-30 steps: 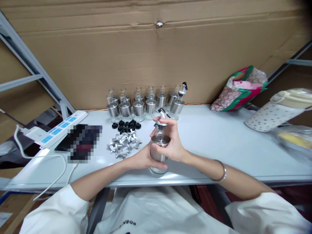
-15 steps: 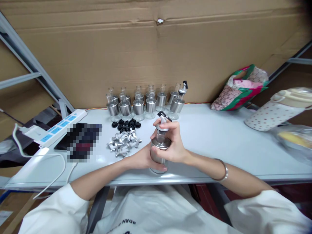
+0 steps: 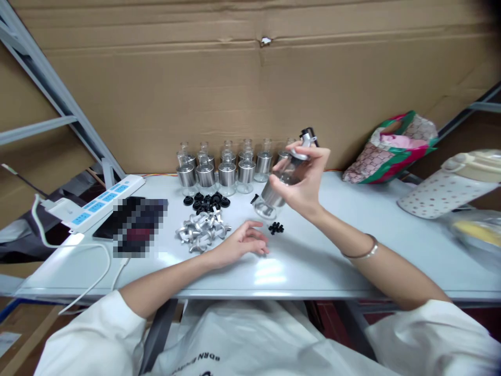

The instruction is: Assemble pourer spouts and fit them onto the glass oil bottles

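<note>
My right hand (image 3: 303, 183) grips a glass bottle with a metal sleeve (image 3: 273, 194), tilted, its silver and black spout on top. My left hand (image 3: 245, 240) hovers low over the table with its fingers apart, holding nothing. Several sleeved bottles without spouts (image 3: 227, 175) stand in rows at the back. In front of them lie black round stoppers (image 3: 207, 201) and a heap of silver spout pieces (image 3: 202, 230). Small black parts (image 3: 276, 228) sit right of my left hand.
A white power strip (image 3: 105, 202) and a blurred-out dark object (image 3: 136, 227) lie on the left, with white cables. On the right are a patterned bag (image 3: 387, 149), a dotted flask (image 3: 438, 190) and a plastic-wrapped yellow item (image 3: 475, 230). Cardboard (image 3: 176, 94) rises behind.
My right hand has lifted the spouted bottle up, back and to the right, tilting it. My left hand has let go of it. The small black parts have come into view.
</note>
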The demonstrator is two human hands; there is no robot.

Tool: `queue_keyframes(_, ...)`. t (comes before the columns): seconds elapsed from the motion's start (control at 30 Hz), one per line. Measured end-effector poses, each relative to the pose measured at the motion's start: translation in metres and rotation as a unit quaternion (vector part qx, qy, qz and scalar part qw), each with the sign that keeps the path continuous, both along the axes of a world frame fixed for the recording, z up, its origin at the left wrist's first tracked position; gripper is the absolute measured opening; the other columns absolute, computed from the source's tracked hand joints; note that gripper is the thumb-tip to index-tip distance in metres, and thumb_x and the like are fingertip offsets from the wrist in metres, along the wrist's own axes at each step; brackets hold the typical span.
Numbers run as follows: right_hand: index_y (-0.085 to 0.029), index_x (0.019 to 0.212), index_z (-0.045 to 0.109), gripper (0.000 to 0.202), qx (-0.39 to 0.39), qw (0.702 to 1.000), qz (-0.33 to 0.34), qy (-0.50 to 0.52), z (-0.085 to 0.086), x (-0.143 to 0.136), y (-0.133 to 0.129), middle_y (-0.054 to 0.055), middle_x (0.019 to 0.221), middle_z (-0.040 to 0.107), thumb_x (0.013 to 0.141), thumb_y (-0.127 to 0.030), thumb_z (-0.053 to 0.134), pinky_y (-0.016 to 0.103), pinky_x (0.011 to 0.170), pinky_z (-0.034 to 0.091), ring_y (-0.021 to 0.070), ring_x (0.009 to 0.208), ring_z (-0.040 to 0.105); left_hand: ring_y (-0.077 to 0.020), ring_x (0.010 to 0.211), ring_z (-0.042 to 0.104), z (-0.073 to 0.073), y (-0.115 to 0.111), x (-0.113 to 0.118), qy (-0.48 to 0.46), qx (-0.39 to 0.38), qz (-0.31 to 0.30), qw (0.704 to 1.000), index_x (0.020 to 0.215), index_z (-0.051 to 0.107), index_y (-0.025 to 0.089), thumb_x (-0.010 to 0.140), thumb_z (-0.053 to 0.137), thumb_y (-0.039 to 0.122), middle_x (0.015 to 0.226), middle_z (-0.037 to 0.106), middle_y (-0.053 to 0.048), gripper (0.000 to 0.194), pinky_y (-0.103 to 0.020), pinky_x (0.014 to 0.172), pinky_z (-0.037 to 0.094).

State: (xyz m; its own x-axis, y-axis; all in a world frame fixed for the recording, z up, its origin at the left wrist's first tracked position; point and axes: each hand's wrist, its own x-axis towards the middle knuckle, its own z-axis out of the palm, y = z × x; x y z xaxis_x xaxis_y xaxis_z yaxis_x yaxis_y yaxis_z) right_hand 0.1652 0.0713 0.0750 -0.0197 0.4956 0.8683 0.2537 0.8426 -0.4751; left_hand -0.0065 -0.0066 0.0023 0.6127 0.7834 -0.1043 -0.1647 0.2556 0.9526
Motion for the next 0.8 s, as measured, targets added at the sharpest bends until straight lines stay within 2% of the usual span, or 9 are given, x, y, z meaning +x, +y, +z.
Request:
queue_keyframes(0.13,-0.028,0.113,0.033,0.055,0.053,0.993,-0.102,-0.028,-0.006,0.007,0.043,0.008,0.118,0.039,0.070,-0.020,0.065,0.037,0.074,0.052,0.0148,0.077,0.058,-0.0143,0.076,0.063,0.006,-0.001,-0.001,0.017,-0.010,-0.024,1.000,0.111,0.044,0.017,0.074,0.069,0.025,0.087,0.059,-0.002,0.045,-0.035,0.081,0.044)
queue_keyframes(0.2,-0.026,0.114,0.034,0.053,0.050,0.989,-0.129,-0.050,-0.012,0.007,0.060,0.009,0.119,0.039,0.071,-0.018,0.063,0.037,0.077,0.052,0.0160,0.081,0.058,-0.0137,0.074,0.063,0.008,-0.001,-0.001,0.019,-0.009,-0.030,0.999,0.108,0.046,0.016,0.074,0.069,0.025,0.085,0.059,-0.002,0.042,-0.035,0.080,0.044)
queue_keyframes(0.33,-0.022,0.120,0.035,0.055,0.006,0.979,-0.176,-0.098,-0.027,0.007,0.084,0.012,0.123,0.039,0.072,-0.016,0.060,0.039,0.087,0.051,0.0236,0.109,0.053,-0.0133,0.073,0.063,0.008,-0.001,-0.001,0.016,-0.010,-0.035,0.999,0.104,0.048,0.015,0.074,0.070,0.027,0.083,0.059,-0.001,0.040,-0.034,0.079,0.044)
queue_keyframes(0.43,-0.021,0.120,0.036,0.053,-0.002,0.977,-0.172,-0.123,-0.037,0.006,0.093,0.012,0.121,0.039,0.073,-0.016,0.058,0.040,0.094,0.048,0.0249,0.117,0.048,-0.0133,0.072,0.063,0.008,-0.001,-0.001,0.014,-0.012,-0.038,0.999,0.102,0.049,0.015,0.073,0.072,0.029,0.082,0.060,-0.001,0.040,-0.034,0.079,0.044)
queue_keyframes(0.57,-0.022,0.116,0.037,0.050,0.017,0.980,-0.156,-0.124,-0.049,0.004,0.100,0.010,0.118,0.039,0.071,-0.017,0.059,0.043,0.098,0.045,0.0247,0.117,0.047,-0.0129,0.072,0.062,0.007,-0.001,-0.001,0.015,-0.007,-0.043,0.999,0.101,0.051,0.014,0.072,0.073,0.031,0.081,0.060,-0.002,0.040,-0.033,0.078,0.044)
queue_keyframes(0.73,-0.023,0.117,0.036,0.046,0.003,0.980,-0.155,-0.128,-0.056,0.005,0.108,0.011,0.121,0.037,0.075,-0.020,0.057,0.041,0.092,0.049,0.0239,0.116,0.047,-0.0134,0.072,0.062,0.005,0.000,-0.001,0.007,-0.008,-0.049,0.999,0.100,0.052,0.014,0.073,0.072,0.031,0.080,0.061,-0.002,0.037,-0.033,0.076,0.044)
queue_keyframes(0.8,-0.023,0.119,0.035,0.046,-0.002,0.976,-0.162,-0.144,-0.057,0.006,0.111,0.012,0.127,0.033,0.077,-0.022,0.056,0.044,0.095,0.047,0.0255,0.122,0.044,-0.0132,0.071,0.062,0.004,0.000,-0.001,0.006,-0.006,-0.053,0.999,0.098,0.052,0.014,0.073,0.072,0.029,0.080,0.061,-0.002,0.036,-0.033,0.076,0.044)
